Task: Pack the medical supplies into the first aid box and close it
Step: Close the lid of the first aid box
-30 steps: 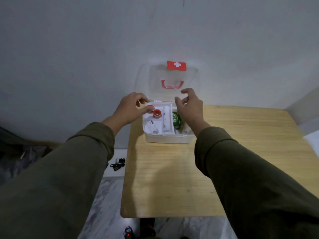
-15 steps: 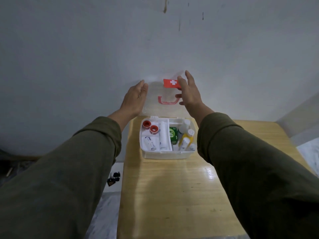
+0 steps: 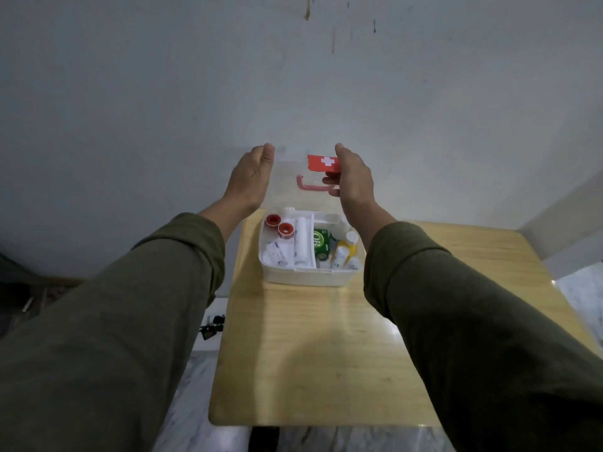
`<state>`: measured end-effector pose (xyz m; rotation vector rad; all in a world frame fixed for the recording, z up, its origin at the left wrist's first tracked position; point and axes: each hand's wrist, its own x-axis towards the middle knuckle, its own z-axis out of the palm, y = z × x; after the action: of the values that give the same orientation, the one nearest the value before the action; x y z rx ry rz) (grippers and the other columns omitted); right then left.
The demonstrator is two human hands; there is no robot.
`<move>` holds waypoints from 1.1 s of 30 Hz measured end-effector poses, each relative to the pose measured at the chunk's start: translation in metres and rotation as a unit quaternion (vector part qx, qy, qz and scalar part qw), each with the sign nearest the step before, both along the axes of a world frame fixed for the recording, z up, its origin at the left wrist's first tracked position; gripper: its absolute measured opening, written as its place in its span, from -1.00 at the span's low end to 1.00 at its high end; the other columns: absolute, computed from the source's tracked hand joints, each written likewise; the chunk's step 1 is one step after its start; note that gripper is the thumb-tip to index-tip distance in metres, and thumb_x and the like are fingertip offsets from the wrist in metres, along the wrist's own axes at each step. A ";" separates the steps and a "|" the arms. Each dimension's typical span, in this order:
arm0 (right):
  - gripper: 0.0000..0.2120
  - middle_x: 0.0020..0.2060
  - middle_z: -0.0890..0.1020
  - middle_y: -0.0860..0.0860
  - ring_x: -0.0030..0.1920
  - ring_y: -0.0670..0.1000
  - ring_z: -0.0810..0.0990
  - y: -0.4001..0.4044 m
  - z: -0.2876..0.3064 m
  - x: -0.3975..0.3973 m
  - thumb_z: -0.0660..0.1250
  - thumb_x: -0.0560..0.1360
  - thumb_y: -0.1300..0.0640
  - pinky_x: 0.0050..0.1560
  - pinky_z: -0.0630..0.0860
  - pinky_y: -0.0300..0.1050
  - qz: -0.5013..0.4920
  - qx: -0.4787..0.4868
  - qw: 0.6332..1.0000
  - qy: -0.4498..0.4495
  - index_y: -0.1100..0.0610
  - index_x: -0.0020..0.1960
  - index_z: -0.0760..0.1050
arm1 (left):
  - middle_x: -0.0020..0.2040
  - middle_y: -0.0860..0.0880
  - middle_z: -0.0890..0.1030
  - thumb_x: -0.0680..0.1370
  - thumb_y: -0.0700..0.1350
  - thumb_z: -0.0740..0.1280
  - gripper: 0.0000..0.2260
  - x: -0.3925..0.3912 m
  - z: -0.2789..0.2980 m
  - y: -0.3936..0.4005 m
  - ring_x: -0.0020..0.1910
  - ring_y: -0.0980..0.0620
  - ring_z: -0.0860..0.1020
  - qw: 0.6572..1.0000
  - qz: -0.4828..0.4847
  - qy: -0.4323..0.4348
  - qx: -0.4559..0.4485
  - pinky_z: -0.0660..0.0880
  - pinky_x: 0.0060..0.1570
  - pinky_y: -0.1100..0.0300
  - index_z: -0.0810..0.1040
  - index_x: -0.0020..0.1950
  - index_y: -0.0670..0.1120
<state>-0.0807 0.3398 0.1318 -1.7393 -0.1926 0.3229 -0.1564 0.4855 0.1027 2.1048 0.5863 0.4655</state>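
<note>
- Both hands have come up off the box tray since a second ago and now sit at the two top corners of the clear lid (image 3: 293, 177); lid stands upright against the wall, open.
- Left hand (image 3: 253, 172): fingers straight and together, flat against the lid's left edge, not curled round it.
- Right hand (image 3: 354, 176): on the lid's right edge beside the red cross label (image 3: 324, 162); fingers mostly straight, thumb tucked in front near the red handle (image 3: 311, 190). Real pinch or not, cannot tell.
- First aid box (image 3: 306, 277) sits at the far end of the bench (image 3: 326, 353), against the wall.
- Inside: two red-cored tape rolls (image 3: 279, 224), bandage roll (image 3: 301, 241), green pack (image 3: 321, 243), yellow bottle (image 3: 342, 251). Nothing loose on the bench.
- Judgement: packing looks done; step in hand is swinging the lid down, latch follows.
</note>
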 end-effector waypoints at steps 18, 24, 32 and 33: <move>-0.53 0.06 0.56 0.07 0.01 0.09 0.57 -0.080 -0.095 -0.108 0.23 0.35 -0.11 -0.07 0.48 -0.06 0.080 0.035 0.992 0.092 0.06 0.19 0.43 | 0.40 -0.13 0.40 0.60 0.17 0.07 -0.80 -0.089 -0.076 -0.077 0.41 -0.07 0.34 0.999 -0.004 0.000 -0.046 0.26 0.40 -0.01 0.46 0.09 0.24; -0.67 0.07 0.54 0.07 0.01 0.03 0.50 -0.092 -0.119 -0.111 0.24 0.49 -0.07 -0.04 0.43 -0.27 0.124 -0.103 0.986 -0.045 0.05 0.19 0.47 | 0.51 -0.08 0.21 0.63 0.11 0.04 -0.59 -0.091 -0.088 -0.077 0.48 -0.06 0.20 0.999 -0.018 0.037 0.010 0.18 0.43 0.07 0.48 0.34 -0.02; -0.47 0.43 0.30 0.17 0.45 0.20 0.17 -0.097 -0.137 -0.098 0.27 0.48 -0.15 0.35 0.22 0.30 0.090 -0.433 0.770 -0.459 -0.09 0.41 0.25 | 0.55 0.00 0.12 0.58 0.08 0.20 -0.57 -0.096 -0.095 -0.077 0.52 -0.04 0.13 0.992 -0.044 0.064 0.096 0.17 0.43 0.02 0.32 0.45 0.07; -0.39 0.50 0.17 0.16 0.51 0.21 0.05 -0.096 -0.134 -0.094 0.26 0.50 -0.16 0.42 0.04 0.33 0.110 -0.454 0.771 -0.432 -0.11 0.47 0.13 | 0.55 0.01 0.12 0.56 0.07 0.26 -0.54 -0.095 -0.096 -0.077 0.52 -0.04 0.13 0.990 -0.042 0.071 0.114 0.17 0.43 -0.01 0.31 0.45 0.07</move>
<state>-0.1743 0.2433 -0.0019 -2.7466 -1.0601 -0.3348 -0.2513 0.4086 0.0071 2.3855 0.5434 0.3504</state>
